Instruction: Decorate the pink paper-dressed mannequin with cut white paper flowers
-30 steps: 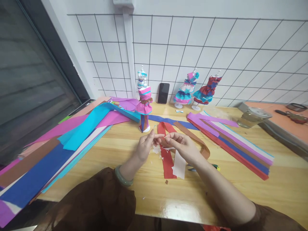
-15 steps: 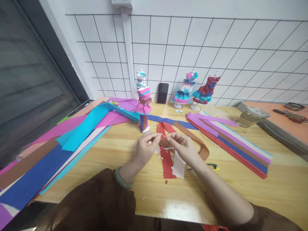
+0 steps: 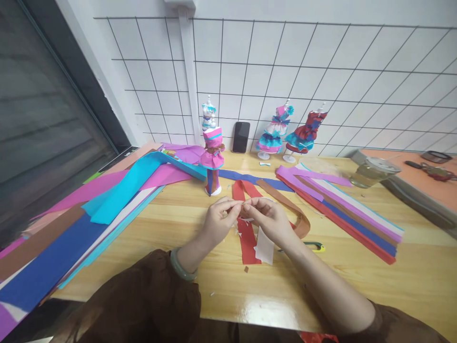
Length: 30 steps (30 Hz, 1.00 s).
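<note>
Over the middle of the table, my left hand [image 3: 218,220] and my right hand [image 3: 272,220] meet fingertip to fingertip. Both are closed in a pinch; whatever sits between the fingers is too small to make out. Beneath them lie a red crepe paper strip [image 3: 250,245], a white paper piece [image 3: 264,245] and small white scraps. A brown paper strip [image 3: 303,224] curls beside my right hand. Scissors with a yellow-green handle [image 3: 316,246] are partly covered by my right forearm. Just beyond my left hand stands a small dress form in a pink paper dress [image 3: 213,157].
Coloured paper strips [image 3: 124,188] cover the left side; another bundle [image 3: 350,214] lies right. Two dressed forms, one blue and pink [image 3: 270,142], one red and blue [image 3: 305,136], stand by the wall near a phone [image 3: 241,137]. A cup of liquid [image 3: 374,172] is far right.
My fingertips have come together, closing the small gap between my hands. The things on the table have stayed where they were.
</note>
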Each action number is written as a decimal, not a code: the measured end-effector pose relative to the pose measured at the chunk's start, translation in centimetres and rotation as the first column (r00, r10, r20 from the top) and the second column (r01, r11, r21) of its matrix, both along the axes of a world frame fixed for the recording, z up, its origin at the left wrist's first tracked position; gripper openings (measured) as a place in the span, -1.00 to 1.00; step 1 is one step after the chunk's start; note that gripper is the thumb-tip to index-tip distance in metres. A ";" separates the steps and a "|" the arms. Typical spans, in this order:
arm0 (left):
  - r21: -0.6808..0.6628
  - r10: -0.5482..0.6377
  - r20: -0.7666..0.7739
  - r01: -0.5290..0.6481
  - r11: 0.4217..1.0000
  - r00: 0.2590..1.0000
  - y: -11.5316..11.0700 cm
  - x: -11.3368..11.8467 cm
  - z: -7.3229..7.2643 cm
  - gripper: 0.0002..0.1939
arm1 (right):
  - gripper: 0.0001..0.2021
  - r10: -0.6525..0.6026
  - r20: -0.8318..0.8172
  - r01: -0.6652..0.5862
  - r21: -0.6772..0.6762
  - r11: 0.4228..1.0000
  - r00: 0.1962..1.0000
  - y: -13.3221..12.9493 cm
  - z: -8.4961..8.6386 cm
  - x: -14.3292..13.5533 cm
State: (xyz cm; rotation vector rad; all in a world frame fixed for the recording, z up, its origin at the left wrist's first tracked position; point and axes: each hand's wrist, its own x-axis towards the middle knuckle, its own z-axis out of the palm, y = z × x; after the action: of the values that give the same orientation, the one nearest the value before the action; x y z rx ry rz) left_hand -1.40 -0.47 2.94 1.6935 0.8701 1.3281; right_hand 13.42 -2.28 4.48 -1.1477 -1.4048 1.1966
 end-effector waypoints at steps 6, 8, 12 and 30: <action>0.039 0.033 -0.034 -0.032 0.999 0.999 -0.1 0.2 0.1 -0.81 | -0.72 -0.007 0.009 0.007 0.018 1.000 1.000 -0.2 0.1 -0.2; 0.049 0.056 -0.049 -0.054 0.997 0.997 -0.1 0.2 0.1 -0.81 | -0.73 -0.015 0.027 0.015 0.025 1.000 1.000 -0.2 0.0 -0.2; 0.077 0.075 -0.078 -0.069 0.995 0.994 -0.1 0.2 -0.1 -0.81 | -0.73 -0.045 0.082 0.041 0.057 0.998 0.996 -0.1 -0.2 -0.1; 0.001 0.073 -0.050 -0.073 0.997 0.996 -0.2 0.1 0.2 -0.80 | -0.81 -0.260 0.378 0.117 0.361 0.925 0.888 -0.4 0.3 0.0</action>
State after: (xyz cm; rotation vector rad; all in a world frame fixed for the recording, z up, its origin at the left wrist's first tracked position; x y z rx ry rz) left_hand -1.29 -0.62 3.17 1.7145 0.9697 1.3388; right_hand 13.42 -2.71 4.77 -1.3137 -1.6890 0.5568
